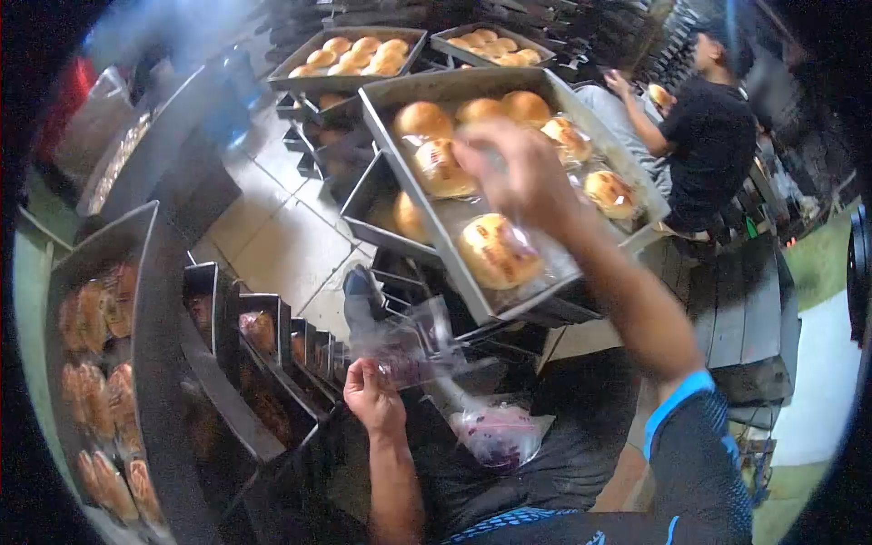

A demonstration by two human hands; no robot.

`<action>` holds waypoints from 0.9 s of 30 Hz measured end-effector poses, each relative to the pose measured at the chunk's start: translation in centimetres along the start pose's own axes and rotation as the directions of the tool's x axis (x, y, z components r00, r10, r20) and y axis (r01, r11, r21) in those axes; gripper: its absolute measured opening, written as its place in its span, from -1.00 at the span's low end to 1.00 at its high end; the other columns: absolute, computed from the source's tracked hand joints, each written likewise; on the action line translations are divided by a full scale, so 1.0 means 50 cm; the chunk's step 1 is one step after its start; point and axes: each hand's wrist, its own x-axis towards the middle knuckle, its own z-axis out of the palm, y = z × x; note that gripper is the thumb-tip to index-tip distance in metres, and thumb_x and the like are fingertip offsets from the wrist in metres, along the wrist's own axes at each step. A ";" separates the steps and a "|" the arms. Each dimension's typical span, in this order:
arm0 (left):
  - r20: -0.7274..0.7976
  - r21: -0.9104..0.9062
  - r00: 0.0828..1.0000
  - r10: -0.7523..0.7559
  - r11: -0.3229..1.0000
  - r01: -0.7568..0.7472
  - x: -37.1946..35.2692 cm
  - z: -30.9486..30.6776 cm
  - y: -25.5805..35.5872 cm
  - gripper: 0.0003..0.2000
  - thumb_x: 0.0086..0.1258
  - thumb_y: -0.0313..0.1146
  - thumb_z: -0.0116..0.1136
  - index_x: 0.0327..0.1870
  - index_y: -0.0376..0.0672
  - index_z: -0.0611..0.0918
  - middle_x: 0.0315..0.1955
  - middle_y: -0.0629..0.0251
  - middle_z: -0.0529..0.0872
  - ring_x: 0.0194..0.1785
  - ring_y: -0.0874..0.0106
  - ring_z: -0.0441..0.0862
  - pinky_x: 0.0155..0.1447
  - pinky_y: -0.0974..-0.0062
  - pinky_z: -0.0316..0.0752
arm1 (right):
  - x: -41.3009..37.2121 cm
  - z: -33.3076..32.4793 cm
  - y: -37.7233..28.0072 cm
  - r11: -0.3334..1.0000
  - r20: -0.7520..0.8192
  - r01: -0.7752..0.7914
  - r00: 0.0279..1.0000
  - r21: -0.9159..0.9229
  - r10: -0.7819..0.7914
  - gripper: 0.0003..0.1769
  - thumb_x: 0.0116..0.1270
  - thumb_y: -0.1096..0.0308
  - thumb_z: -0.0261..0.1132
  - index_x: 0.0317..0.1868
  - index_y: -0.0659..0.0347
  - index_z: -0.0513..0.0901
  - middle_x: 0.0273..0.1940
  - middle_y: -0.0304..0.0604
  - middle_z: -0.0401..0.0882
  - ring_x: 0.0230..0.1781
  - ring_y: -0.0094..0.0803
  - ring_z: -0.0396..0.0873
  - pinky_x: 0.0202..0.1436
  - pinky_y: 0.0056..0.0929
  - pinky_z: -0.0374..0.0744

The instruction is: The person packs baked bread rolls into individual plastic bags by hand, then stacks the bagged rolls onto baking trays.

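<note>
My left hand (374, 397) is closed in a pinch on a clear plastic bag (413, 354) with printing on it, held low in front of me. Over a metal tray (434, 234) reaches my right hand (525, 173), its fingers smeared by motion, so whether they grip anything does not show. Right by its fingertips sits a bun in clear wrap (440, 167). Another wrapped bun (500, 251) lies at the tray's near end. Bare golden buns (423, 119) fill the far end. On my lap rests a clear pack of printed bags (500, 434).
Two more trays of buns (354, 56) (495, 45) stand beyond. Stacked trays (218, 309) of packed bread line the left side, with a large tray (145, 263) nearest. A co-worker (713, 136) sits at the far right, holding a bun. Tiled floor (282, 227) shows between the stacks.
</note>
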 end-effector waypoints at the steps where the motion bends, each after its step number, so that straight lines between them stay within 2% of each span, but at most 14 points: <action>1: 0.007 -0.016 1.000 -0.003 1.000 0.003 0.001 0.006 0.001 -0.90 0.52 -0.39 0.24 -0.15 -0.22 0.65 -0.33 0.38 0.72 -0.31 0.58 0.64 -0.21 0.61 0.57 | 0.073 0.066 0.092 0.986 0.108 0.108 0.990 -0.130 -0.094 -0.58 0.44 0.05 0.21 -0.05 0.28 0.69 -0.11 0.13 0.68 -0.02 0.09 0.65 0.10 -0.08 0.59; 4: 0.007 -0.046 0.998 -0.061 0.997 0.061 0.006 0.011 0.001 -0.85 0.53 -0.31 0.24 -0.15 -0.22 0.64 -0.32 0.42 0.68 -0.32 0.61 0.59 -0.21 0.61 0.53 | 0.252 0.216 0.237 0.960 0.507 0.034 0.854 -0.279 0.117 -0.34 0.54 -0.15 0.00 0.12 0.34 0.66 0.17 0.21 0.61 0.24 0.14 0.54 0.35 -0.06 0.47; 7: -0.062 -0.117 0.989 -0.135 0.985 0.127 0.014 0.024 0.022 -0.80 0.51 -0.25 0.26 -0.12 -0.22 0.65 -0.33 0.41 0.67 -0.35 0.61 0.55 -0.24 0.59 0.51 | 0.350 0.256 0.253 0.878 0.531 -0.119 0.756 -0.463 0.382 -0.23 0.49 -0.33 0.05 0.02 0.32 0.73 0.05 0.17 0.70 0.06 -0.01 0.68 0.17 -0.16 0.59; 9: -0.126 -0.139 0.979 -0.160 0.980 0.142 0.011 0.032 0.041 -0.80 0.51 -0.25 0.26 -0.12 -0.22 0.65 -0.34 0.40 0.66 -0.37 0.60 0.54 -0.26 0.59 0.50 | 0.371 0.233 0.236 0.900 0.597 -0.235 0.683 -0.366 0.421 -0.18 0.34 -0.44 0.17 -0.12 0.29 0.79 -0.04 0.09 0.75 -0.09 -0.15 0.73 0.01 -0.19 0.63; 11: -0.133 -0.156 0.983 -0.129 0.982 0.108 0.003 0.045 0.047 -0.82 0.52 -0.27 0.26 -0.12 -0.21 0.66 -0.33 0.39 0.67 -0.38 0.60 0.54 -0.26 0.58 0.50 | 0.347 0.177 0.210 0.966 0.768 -0.135 0.586 -0.222 0.259 -0.28 0.17 -0.31 0.45 -0.05 0.25 0.72 -0.11 -0.14 0.74 -0.10 -0.34 0.69 -0.04 -0.29 0.64; 13: -0.106 -0.041 0.990 -0.097 0.995 0.093 0.008 0.030 0.029 -0.85 0.52 -0.32 0.25 -0.12 -0.22 0.66 -0.35 0.40 0.66 -0.39 0.61 0.54 -0.27 0.61 0.49 | 0.288 0.111 0.200 0.997 0.769 -0.045 0.635 -0.057 0.072 -0.29 0.14 -0.14 0.55 0.08 0.26 0.61 -0.12 -0.14 0.71 -0.11 -0.37 0.68 -0.04 -0.38 0.63; 15: -0.079 -0.005 0.994 -0.079 0.997 0.079 0.007 0.026 0.023 -0.87 0.53 -0.35 0.25 -0.12 -0.23 0.66 -0.36 0.41 0.66 -0.39 0.62 0.53 -0.27 0.63 0.49 | 0.209 0.022 0.132 0.965 0.556 -0.252 0.814 0.077 0.169 -0.31 0.10 -0.02 0.59 0.05 0.34 0.61 -0.05 -0.04 0.71 -0.03 -0.32 0.70 0.02 -0.33 0.67; 18: 0.015 -0.045 0.999 0.035 0.998 -0.035 -0.008 0.036 0.063 -0.87 0.55 -0.37 0.21 -0.14 -0.26 0.67 -0.39 0.34 0.71 -0.47 0.61 0.57 -0.42 0.62 0.51 | 0.051 -0.098 0.055 0.433 0.475 -0.523 0.851 0.734 0.223 -0.38 0.23 0.13 0.53 0.15 0.39 0.59 0.02 -0.03 0.71 0.02 -0.29 0.71 0.13 -0.28 0.67; 19: 0.033 -0.039 0.998 0.046 0.998 -0.045 -0.017 0.053 0.085 -0.86 0.54 -0.37 0.22 -0.15 -0.26 0.67 -0.41 0.33 0.71 -0.49 0.60 0.56 -0.45 0.62 0.51 | -0.019 -0.145 0.003 0.291 0.486 -0.508 0.861 0.811 0.149 -0.41 0.26 0.22 0.52 0.19 0.40 0.58 0.04 -0.02 0.71 0.03 -0.29 0.71 0.17 -0.27 0.66; 20: -0.106 0.081 0.986 0.131 0.989 -0.123 -0.026 0.083 0.096 -0.88 0.52 -0.40 0.25 -0.15 -0.28 0.69 -0.42 0.34 0.71 -0.50 0.61 0.55 -0.44 0.63 0.50 | -0.094 -0.165 -0.025 0.263 0.548 -0.595 0.803 0.759 0.236 -0.42 0.25 0.28 0.52 0.20 0.40 0.58 0.05 -0.01 0.71 0.04 -0.29 0.71 0.18 -0.29 0.65; 22: -0.015 0.305 0.975 0.220 0.930 -0.205 -0.057 0.106 0.100 -0.89 0.51 -0.43 0.26 -0.13 -0.29 0.70 -0.39 0.33 0.73 -0.44 0.61 0.59 -0.38 0.66 0.50 | -0.217 -0.184 -0.097 0.240 0.668 -0.735 0.677 0.634 0.310 -0.46 0.26 0.41 0.51 0.21 0.40 0.58 0.08 0.00 0.71 0.04 -0.30 0.72 0.19 -0.32 0.64; 23: 0.037 0.414 0.966 0.255 0.876 -0.247 -0.076 0.114 0.100 -0.90 0.50 -0.44 0.26 -0.13 -0.29 0.70 -0.37 0.33 0.74 -0.41 0.61 0.61 -0.35 0.67 0.51 | -0.262 -0.178 -0.145 0.259 0.728 -0.788 0.615 0.559 0.302 -0.48 0.27 0.46 0.50 0.21 0.39 0.58 0.08 -0.01 0.72 0.05 -0.31 0.72 0.20 -0.33 0.64; 25: 0.349 0.512 0.912 0.217 0.770 -0.379 -0.127 0.138 0.101 -0.77 0.57 -0.34 0.20 0.03 -0.33 0.69 -0.17 0.25 0.74 -0.13 0.54 0.64 -0.02 0.61 0.55 | -0.357 -0.143 -0.205 0.394 0.581 -0.649 0.760 0.651 0.292 -0.49 0.29 0.46 0.48 0.22 0.39 0.57 0.10 0.05 0.71 0.09 -0.21 0.72 0.22 -0.33 0.63; 27: 0.447 0.359 0.887 0.113 0.886 -0.294 -0.157 0.157 0.100 -0.43 0.60 0.00 0.08 0.37 -0.32 0.47 0.14 0.08 0.62 0.15 0.39 0.59 0.26 0.37 0.50 | -0.388 -0.157 -0.277 0.834 0.267 -0.359 0.926 0.419 0.265 -0.45 0.27 0.47 0.47 0.25 0.39 0.55 0.09 0.13 0.70 0.13 -0.07 0.70 0.26 -0.27 0.61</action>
